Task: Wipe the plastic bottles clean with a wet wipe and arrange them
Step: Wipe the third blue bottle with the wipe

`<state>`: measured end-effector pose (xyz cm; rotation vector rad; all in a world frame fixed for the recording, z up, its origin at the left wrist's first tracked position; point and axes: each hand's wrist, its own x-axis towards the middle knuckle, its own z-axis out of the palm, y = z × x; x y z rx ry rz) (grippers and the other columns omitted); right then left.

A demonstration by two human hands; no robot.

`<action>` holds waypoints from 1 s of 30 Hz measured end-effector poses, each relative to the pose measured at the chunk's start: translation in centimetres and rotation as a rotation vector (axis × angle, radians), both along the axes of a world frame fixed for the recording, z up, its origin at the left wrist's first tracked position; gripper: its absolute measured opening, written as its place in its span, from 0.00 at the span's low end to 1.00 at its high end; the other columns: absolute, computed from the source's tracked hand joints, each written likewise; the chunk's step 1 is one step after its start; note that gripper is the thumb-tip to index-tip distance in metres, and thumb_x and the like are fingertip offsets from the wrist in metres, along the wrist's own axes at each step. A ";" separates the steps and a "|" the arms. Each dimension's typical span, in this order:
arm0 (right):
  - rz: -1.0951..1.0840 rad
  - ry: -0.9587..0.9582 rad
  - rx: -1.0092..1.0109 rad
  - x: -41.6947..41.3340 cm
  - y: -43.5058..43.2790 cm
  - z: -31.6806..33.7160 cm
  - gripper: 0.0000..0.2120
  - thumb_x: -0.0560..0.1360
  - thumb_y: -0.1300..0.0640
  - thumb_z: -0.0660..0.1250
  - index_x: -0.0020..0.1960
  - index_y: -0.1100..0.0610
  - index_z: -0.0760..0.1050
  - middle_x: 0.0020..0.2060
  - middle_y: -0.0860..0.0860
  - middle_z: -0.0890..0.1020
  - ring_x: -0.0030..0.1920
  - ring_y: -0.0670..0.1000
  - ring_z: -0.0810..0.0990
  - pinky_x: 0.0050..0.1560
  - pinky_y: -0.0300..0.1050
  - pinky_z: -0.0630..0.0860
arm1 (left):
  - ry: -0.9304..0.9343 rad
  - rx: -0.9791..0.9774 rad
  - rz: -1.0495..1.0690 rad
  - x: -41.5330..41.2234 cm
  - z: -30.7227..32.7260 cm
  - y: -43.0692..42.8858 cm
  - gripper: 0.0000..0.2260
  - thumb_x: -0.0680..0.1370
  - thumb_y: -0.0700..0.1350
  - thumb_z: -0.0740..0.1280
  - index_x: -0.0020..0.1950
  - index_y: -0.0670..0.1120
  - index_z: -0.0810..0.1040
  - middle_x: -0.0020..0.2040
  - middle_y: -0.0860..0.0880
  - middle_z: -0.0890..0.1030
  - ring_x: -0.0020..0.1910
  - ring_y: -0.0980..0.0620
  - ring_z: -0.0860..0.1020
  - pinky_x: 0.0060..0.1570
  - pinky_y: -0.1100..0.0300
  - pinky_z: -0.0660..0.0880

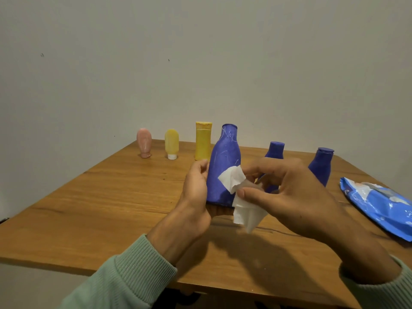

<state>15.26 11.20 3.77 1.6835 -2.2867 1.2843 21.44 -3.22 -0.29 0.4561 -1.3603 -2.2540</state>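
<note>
Standing upright near the middle of the counter (93, 197), the large blue bottle (223, 170) is steadied by the left hand (196, 188), whose grip is closed round its lower side. A white wet wipe (243, 201) is pinched in the right hand (287, 192) against the bottle. No label can be read on it. Two smaller blue bottles (321, 166) are partly hidden behind the right hand; a blue wipes packet (379, 206) lies at right, its print illegible.

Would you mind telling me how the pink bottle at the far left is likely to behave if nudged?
The pink bottle stands upside down on its narrow cap with a wider body above, so it probably tips easily. Its rounded body suggests it would roll once down. It looks like small plastic, so likely light and not fragile.
</note>
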 end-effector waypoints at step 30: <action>-0.068 0.317 -0.154 -0.3 -2.0 -1.5 0.06 0.72 0.58 0.71 0.48 0.54 0.81 0.44 0.42 0.76 0.44 0.41 0.77 0.44 0.30 0.74 | 0.239 0.310 -0.030 -0.6 -1.3 2.7 0.20 0.81 0.54 0.57 0.44 0.41 0.80 0.34 0.44 0.81 0.30 0.50 0.80 0.30 0.59 0.77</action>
